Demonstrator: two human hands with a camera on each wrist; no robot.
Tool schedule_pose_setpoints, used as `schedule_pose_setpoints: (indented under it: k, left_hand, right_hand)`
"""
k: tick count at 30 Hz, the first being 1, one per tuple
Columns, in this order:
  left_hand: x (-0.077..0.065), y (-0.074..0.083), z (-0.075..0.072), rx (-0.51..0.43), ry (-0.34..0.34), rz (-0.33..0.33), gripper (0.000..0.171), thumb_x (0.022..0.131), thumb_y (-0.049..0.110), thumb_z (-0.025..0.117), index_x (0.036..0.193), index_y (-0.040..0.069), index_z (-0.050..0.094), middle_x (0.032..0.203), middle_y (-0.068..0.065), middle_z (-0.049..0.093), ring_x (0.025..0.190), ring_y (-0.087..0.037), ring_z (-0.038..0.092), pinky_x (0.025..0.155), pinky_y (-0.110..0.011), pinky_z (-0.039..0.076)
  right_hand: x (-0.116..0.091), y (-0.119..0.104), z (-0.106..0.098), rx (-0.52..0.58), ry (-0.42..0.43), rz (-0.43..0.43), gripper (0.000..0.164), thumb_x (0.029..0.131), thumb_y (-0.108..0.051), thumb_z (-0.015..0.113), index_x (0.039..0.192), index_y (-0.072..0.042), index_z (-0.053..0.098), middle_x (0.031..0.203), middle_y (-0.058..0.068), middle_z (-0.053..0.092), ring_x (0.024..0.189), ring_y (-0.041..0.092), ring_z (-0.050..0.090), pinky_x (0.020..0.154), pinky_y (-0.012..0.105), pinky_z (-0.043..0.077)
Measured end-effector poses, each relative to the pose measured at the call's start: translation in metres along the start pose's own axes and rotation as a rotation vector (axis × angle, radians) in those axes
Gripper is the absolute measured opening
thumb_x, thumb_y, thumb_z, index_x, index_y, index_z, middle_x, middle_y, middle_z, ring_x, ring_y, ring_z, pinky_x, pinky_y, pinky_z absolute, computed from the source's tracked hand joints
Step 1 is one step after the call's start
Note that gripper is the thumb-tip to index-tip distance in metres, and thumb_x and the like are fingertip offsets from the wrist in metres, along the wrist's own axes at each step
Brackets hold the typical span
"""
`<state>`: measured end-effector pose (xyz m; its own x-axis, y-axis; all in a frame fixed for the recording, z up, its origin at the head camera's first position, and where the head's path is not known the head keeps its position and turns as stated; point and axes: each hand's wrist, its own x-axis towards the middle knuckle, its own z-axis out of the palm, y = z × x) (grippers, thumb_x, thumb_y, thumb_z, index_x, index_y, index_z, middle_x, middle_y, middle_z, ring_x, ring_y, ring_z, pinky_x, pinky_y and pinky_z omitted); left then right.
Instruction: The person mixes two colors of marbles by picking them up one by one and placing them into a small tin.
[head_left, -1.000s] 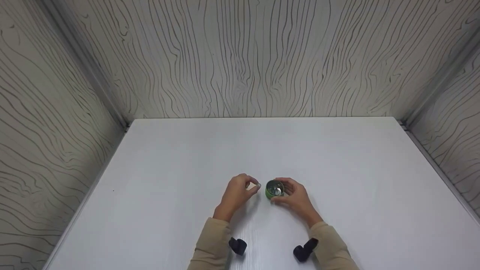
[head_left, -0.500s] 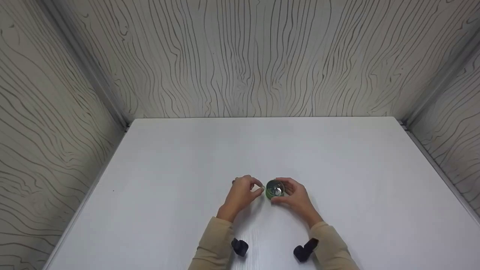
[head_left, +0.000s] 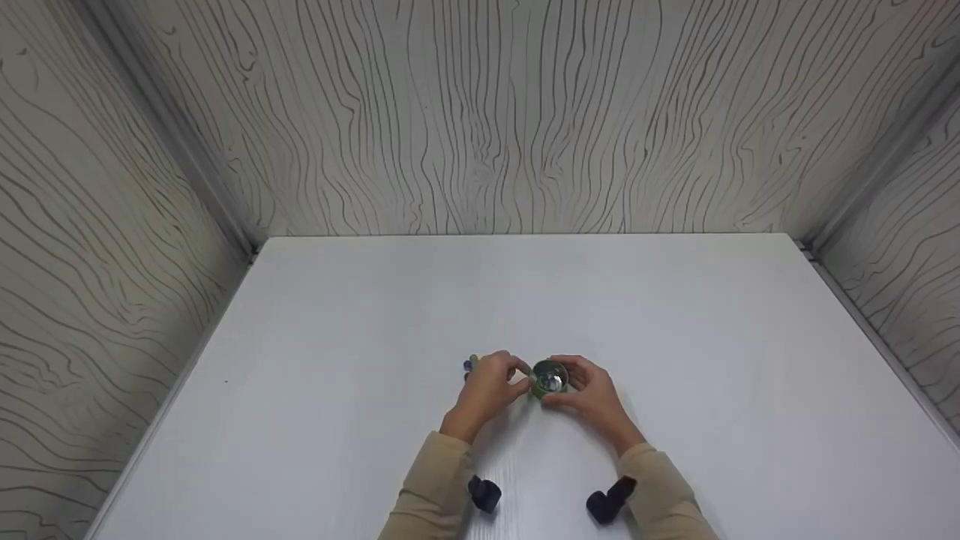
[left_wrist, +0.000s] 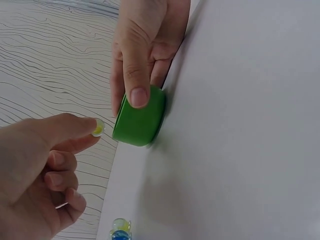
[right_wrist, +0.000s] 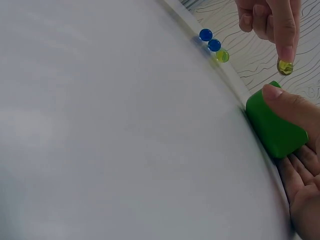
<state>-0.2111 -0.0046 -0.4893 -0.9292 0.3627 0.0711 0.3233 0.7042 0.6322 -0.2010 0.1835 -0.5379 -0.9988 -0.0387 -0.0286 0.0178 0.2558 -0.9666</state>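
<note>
My right hand [head_left: 592, 394] grips a small green cup [left_wrist: 137, 125] on the white table, thumb on the near side and fingers behind. In the head view the cup's round mouth faces up and glints inside. Between thumb and forefinger, my left hand [head_left: 487, 386] pinches a clear marble with a yellow swirl [right_wrist: 285, 67]. From the right wrist view, that marble shows just above the cup's rim, close to the right thumb. The left hand's other fingers are curled loosely.
Two blue marbles [right_wrist: 210, 40] and a yellow-green marble [right_wrist: 222, 55] sit in a short row on the table [head_left: 337, 322], beyond the left hand. Wood-grain patterned panels [head_left: 480, 120] wall the table at the back and sides. A black wrist camera [head_left: 484, 495] sits at each sleeve.
My left hand has moved right with the pinched marble, from beside the cup to its rim. Marbles behind that hand have come into sight. The right hand and cup have stayed in place.
</note>
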Motion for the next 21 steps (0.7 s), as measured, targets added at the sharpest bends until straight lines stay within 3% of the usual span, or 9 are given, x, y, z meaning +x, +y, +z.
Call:
schedule_pose_setpoints:
  k: [8, 21]
  left_hand:
    - [0.0022, -0.0009, 0.0007, 0.043, 0.012, 0.063, 0.015, 0.086, 0.015, 0.07, 0.098, 0.007, 0.074, 0.083, -0.008, 0.066, 0.07, -0.005, 0.043, 0.064, -0.017, 0.04]
    - [0.0051, 0.0009, 0.0049, 0.044, -0.001, 0.042, 0.015, 0.086, 0.013, 0.069, 0.098, 0.007, 0.075, 0.084, -0.005, 0.066, 0.072, -0.007, 0.049, 0.065, -0.019, 0.043]
  right_hand:
    - [0.0016, 0.0038, 0.0006, 0.008, 0.009, 0.004, 0.061, 0.068, -0.007, 0.085, 0.124, -0.004, 0.06, 0.13, 0.015, 0.062, 0.129, 0.031, 0.054, 0.11, 0.038, 0.042]
    - [0.0017, 0.0052, -0.0003, -0.004, 0.01, 0.009, 0.062, 0.067, -0.008, 0.085, 0.123, -0.006, 0.06, 0.13, 0.013, 0.063, 0.129, 0.03, 0.054, 0.111, 0.04, 0.04]
